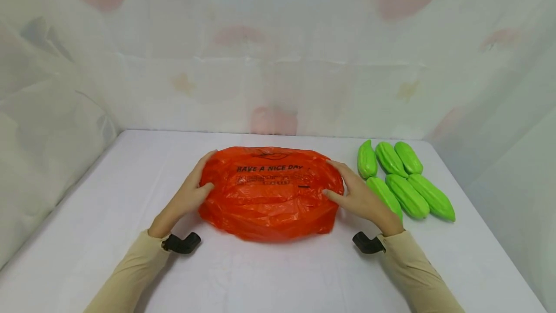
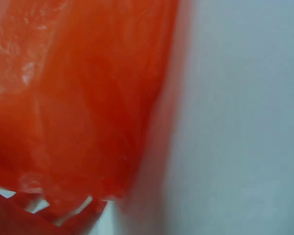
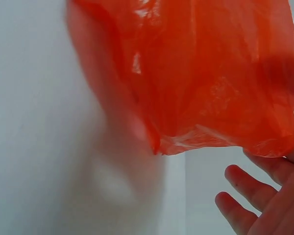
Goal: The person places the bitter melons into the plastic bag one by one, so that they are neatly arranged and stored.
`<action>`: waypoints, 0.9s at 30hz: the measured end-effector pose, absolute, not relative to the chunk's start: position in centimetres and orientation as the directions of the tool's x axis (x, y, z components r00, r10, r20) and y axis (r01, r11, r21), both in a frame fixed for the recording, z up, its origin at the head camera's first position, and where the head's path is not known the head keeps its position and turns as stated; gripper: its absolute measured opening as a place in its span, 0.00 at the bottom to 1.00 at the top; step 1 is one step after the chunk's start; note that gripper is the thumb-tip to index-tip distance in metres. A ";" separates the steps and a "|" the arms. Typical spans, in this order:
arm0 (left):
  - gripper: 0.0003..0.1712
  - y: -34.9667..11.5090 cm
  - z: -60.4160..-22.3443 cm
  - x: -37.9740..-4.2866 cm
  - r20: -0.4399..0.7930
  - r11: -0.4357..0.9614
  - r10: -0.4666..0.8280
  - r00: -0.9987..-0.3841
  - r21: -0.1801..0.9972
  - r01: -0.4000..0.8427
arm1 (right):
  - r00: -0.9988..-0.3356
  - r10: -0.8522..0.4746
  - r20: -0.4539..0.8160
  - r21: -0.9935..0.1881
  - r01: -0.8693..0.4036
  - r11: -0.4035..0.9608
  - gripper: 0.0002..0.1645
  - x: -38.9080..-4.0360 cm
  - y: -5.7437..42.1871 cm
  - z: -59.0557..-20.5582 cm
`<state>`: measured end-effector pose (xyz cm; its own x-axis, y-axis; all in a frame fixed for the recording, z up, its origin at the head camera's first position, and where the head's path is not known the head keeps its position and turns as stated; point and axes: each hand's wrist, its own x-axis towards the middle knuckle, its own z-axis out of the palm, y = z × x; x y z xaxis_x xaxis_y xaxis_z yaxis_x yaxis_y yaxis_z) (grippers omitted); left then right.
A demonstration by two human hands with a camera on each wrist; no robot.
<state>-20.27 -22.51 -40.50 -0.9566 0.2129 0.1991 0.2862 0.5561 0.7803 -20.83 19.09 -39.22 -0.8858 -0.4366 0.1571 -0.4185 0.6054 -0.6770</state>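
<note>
A red-orange plastic bag (image 1: 269, 197) printed "HAVE A NICE DAY" spans the gap between the two hands. My left hand (image 1: 195, 190) holds its left side, thumb on the near face; in the left wrist view, the bag (image 2: 78, 98) covers much of the fingers. On the opposite side my right hand (image 1: 356, 192) grips the edge with its thumb in front. The right wrist view shows several fingers of the right hand (image 3: 274, 196) spread at the bag's (image 3: 201, 83) lower edge, partly beyond it. What the bag contains, if anything, is hidden.
Several green, ridged, elongated vegetables (image 1: 406, 194) lie in two rows at the right of the white table (image 1: 269, 279), beside and beyond the right forearm. Pale patterned cloth (image 1: 278, 81) encloses the back and sides. A black wrist mount (image 1: 368, 243) protrudes from each sleeve.
</note>
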 end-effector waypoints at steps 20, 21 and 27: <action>0.42 -23.4 -43.0 -20.4 0.257 0.307 0.185 -0.948 0.902 0.305 | -0.876 -0.428 0.220 -0.716 -0.443 0.539 0.43 -20.9 19.2 -39.1; 0.41 -23.4 -43.0 -20.4 0.258 0.302 0.184 -0.948 0.903 0.304 | -0.876 -0.428 0.221 -0.709 -0.446 0.546 0.42 -20.9 19.4 -38.9; 0.41 -23.4 -43.0 -20.5 0.251 0.300 0.178 -0.951 0.907 0.295 | -0.896 -0.404 0.187 -0.707 -0.408 0.577 0.40 -20.8 20.6 -37.8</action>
